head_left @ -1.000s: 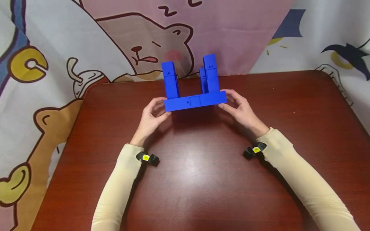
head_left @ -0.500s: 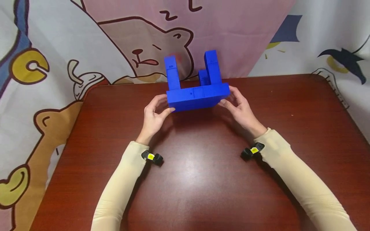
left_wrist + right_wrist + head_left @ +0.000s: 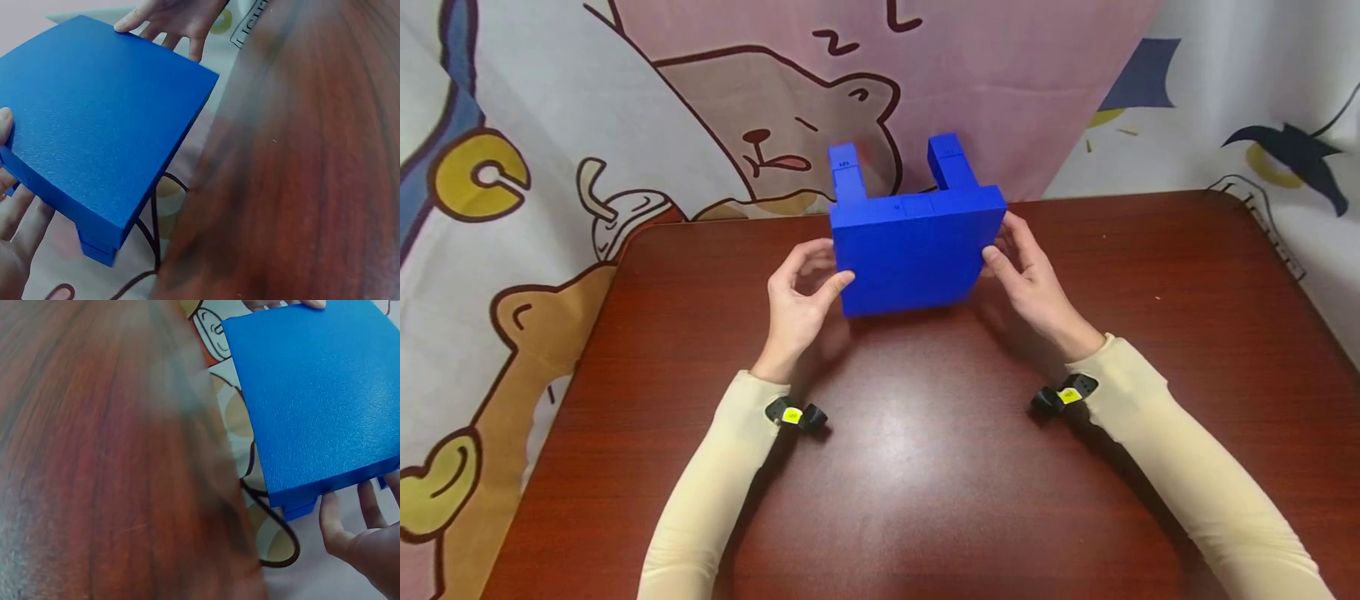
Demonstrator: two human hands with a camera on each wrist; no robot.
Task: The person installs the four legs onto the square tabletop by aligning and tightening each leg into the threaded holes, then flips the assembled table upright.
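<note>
A small blue stool-like piece point(image 3: 917, 258), with a flat square slab and block legs, is held up over the far half of the table. Its smooth face tilts toward me, while two legs point(image 3: 952, 165) show behind, pointing at the backdrop. My left hand point(image 3: 797, 304) grips the left edge, thumb on the flat face and fingers behind. On the opposite edge my right hand point(image 3: 1037, 292) holds it the same way. The left wrist view shows the broad slab point(image 3: 112, 106) and part of a leg point(image 3: 97, 244) beneath. Other legs are hidden by the slab.
The reddish-brown wooden table point(image 3: 917, 467) spreads under both arms. Behind its far edge hangs a cartoon-printed cloth point(image 3: 1000, 92) with a sleeping bear. Each wrist carries a small black camera point(image 3: 815, 419).
Both hands have tilted the blue piece, turning its flat face up toward me. Earlier mostly its narrow edge and the legs showed; now the legs look foreshortened behind the slab.
</note>
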